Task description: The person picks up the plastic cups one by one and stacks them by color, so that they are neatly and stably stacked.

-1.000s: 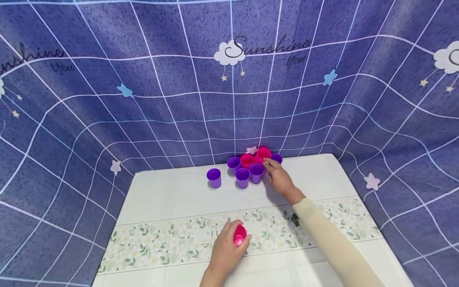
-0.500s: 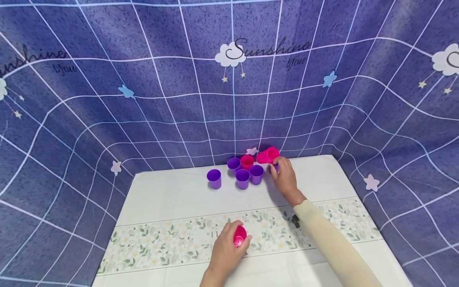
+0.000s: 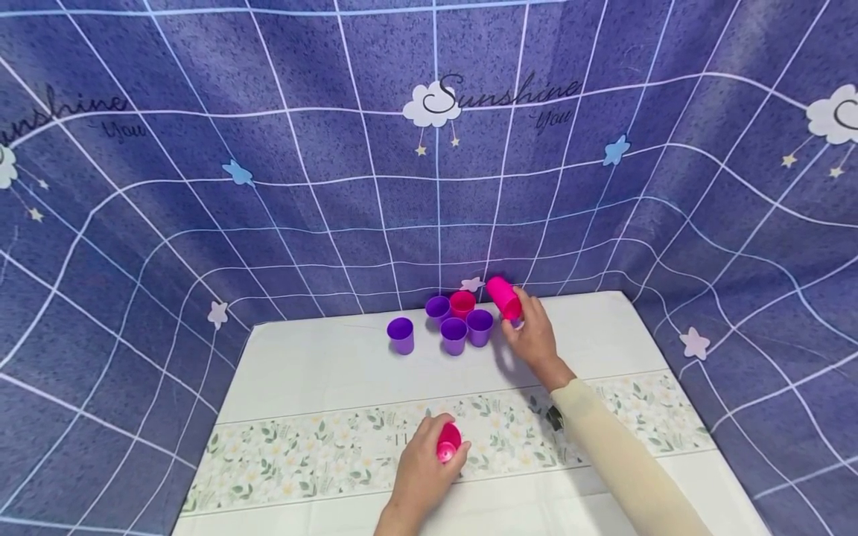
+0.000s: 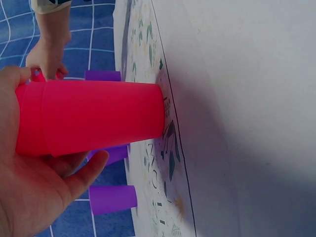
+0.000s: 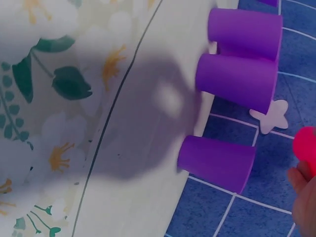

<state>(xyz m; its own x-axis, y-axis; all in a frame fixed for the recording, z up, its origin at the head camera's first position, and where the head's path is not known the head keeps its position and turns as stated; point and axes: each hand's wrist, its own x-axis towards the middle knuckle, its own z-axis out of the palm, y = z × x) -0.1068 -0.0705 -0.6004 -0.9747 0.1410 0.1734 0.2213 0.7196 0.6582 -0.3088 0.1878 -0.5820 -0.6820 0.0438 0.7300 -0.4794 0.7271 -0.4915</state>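
Observation:
My left hand [image 3: 424,469] grips a pinkish-red cup [image 3: 447,442] standing on the table. In the left wrist view, a seam near the rim of this red cup [image 4: 103,116] suggests one cup nested in another. At the back of the table, my right hand [image 3: 535,339] holds a bright pink cup [image 3: 503,298], tipped with its mouth towards me. A purple cup [image 3: 517,323] is mostly hidden behind that hand; the right wrist view shows a purple cup [image 5: 216,164] standing near it. Only some fingers and a bit of pink cup [image 5: 306,148] appear at that view's right edge.
To the left of my right hand, several purple cups [image 3: 453,336] cluster around an upright red cup [image 3: 462,302]. Another purple cup [image 3: 401,336] stands apart on their left. Behind the white table [image 3: 322,365] hangs a blue gridded curtain [image 3: 375,201].
My right hand has lifted the pink cup from the back row, moved it slightly right and turned its mouth down towards me. The left hand and its cup have stayed put.

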